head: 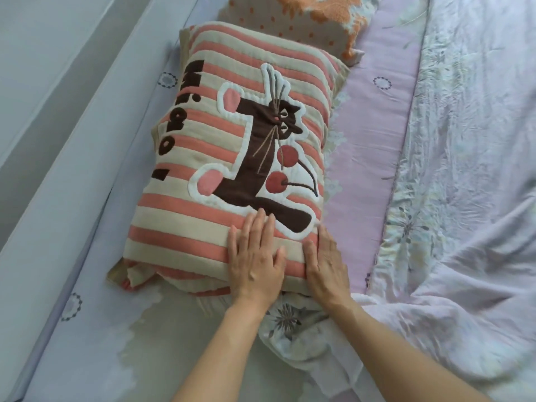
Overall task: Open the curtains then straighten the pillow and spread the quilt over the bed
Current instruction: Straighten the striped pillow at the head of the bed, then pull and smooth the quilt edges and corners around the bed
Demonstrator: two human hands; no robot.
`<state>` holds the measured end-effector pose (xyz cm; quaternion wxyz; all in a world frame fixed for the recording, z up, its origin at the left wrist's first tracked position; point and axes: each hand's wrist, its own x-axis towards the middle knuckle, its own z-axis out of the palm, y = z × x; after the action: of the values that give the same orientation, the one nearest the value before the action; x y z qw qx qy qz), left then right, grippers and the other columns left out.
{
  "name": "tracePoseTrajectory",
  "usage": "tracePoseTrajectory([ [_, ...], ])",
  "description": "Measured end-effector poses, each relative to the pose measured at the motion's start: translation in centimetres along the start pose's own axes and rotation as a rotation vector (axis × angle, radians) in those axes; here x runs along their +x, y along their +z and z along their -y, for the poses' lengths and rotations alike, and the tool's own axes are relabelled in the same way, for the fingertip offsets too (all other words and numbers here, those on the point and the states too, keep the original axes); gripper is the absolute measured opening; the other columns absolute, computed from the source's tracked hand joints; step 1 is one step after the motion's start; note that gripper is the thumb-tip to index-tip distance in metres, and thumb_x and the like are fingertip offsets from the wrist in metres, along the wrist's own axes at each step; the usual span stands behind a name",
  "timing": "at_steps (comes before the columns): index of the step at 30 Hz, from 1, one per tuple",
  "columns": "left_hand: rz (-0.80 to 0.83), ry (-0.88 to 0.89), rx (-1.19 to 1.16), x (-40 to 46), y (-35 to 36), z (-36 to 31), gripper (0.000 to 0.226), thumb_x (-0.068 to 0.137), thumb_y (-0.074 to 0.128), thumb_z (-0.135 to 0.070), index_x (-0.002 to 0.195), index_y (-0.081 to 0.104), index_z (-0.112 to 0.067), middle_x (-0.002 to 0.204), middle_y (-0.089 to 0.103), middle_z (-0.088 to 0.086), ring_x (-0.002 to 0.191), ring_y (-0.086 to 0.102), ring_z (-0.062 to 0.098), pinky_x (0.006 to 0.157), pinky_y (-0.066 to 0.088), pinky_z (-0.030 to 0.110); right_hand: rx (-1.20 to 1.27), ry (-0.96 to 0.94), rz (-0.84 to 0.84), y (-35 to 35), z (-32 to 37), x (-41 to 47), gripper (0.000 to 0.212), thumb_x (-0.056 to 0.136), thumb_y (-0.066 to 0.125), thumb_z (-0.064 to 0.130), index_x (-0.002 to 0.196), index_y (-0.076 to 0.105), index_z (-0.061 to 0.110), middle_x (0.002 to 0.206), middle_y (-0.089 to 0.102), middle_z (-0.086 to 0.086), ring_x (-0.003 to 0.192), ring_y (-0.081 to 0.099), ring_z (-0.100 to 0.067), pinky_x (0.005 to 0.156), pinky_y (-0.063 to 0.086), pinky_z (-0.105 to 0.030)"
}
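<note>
Lavender sheet [95,329] runs under the striped cat pillow [232,158] lying by the headboard [58,91]; your left hand [255,259] and right hand [326,265] press flat, side by side, on its near end, likely to square it; the quilt [464,198] lies bunched to your right, not yet spread.

2 bare forearms, left hand [255,256], right hand [326,264], no sleeves

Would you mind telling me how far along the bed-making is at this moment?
Curtains are out of view, so that step cannot be judged. In hand: the left hand and right hand press flat on the near end of the striped cat pillow, straightening it. Left: the floral quilt lies rumpled at the right, not yet spread over the bed.
</note>
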<state>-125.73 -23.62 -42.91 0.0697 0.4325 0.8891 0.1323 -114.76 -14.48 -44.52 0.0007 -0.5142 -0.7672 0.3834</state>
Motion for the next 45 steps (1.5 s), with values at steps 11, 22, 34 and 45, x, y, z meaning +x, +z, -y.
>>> tracePoseTrajectory([
  [11,0.350,0.340,-0.149,-11.5,4.4,-3.8,0.078,0.059,0.081,-0.025,0.132,0.053,-0.024,0.143,0.050,-0.005,0.128,0.051,0.014,0.104,0.045,0.034,-0.531,-0.024,0.109,-2.5,-9.5,-9.0,0.043,0.073,0.062,0.019,0.116,0.061,0.017,0.114,0.060,-0.003,0.109,0.058,-0.028,0.098,0.037,-0.041],
  [22,0.358,-0.184,-0.300,-14.1,2.0,-5.3,0.015,0.087,0.045,-0.030,0.084,0.059,-0.024,0.092,0.059,-0.005,0.098,0.054,0.023,0.074,0.028,0.031,-0.879,-0.188,0.187,-8.2,-12.0,-8.8,0.032,0.088,0.046,0.050,0.105,0.061,0.027,0.111,0.055,0.006,0.115,0.043,-0.021,0.089,0.033,-0.037],
  [34,-0.042,-0.910,-0.191,-21.6,-1.8,-0.3,0.026,0.087,0.050,-0.019,0.097,0.071,-0.032,0.097,0.064,0.000,0.094,0.055,0.026,0.081,0.032,0.035,-0.838,-0.358,0.120,-12.0,-8.3,-7.2,0.026,0.090,0.044,0.015,0.104,0.062,0.027,0.101,0.069,-0.003,0.090,0.065,-0.028,0.064,0.040,-0.030],
  [45,0.110,-0.605,-0.196,-20.5,2.6,-1.9,0.051,0.080,0.063,-0.058,0.122,0.053,-0.031,0.115,0.061,-0.011,0.112,0.054,0.015,0.108,0.030,0.039,-0.152,-0.286,0.029,-7.3,-5.7,-4.3,0.020,0.092,0.044,0.020,0.094,0.061,0.012,0.088,0.067,-0.007,0.084,0.060,-0.029,0.074,0.049,-0.039],
])
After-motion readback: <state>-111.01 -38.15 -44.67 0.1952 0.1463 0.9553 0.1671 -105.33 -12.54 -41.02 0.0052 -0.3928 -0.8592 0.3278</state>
